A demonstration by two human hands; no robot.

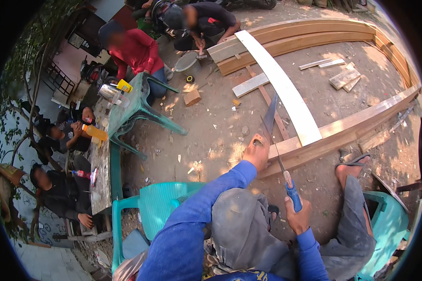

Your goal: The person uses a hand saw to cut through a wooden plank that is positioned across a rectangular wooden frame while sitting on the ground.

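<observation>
My right hand (298, 216) is closed around the blue grip of a handsaw (293, 191); its thin blade points up and left, seen almost edge-on. At the near end of a long wooden beam (342, 126), my left hand (256, 154) is closed on what looks like the tan handle of a second saw (269, 114). The broad blue-grey blade of that saw stands away from me, tapering to its tip. The two blades lie close together, and I cannot tell whether they touch. A white board (281, 86) lies across the wooden frame, beyond both hands.
A green plastic chair (159, 201) stands by my left arm, another green stool (140, 103) farther off. Crouching people (136, 51) are at the far left; one holds a hammer (201, 51) near a bucket (188, 62). Wood offcuts (344, 78) lie inside the frame.
</observation>
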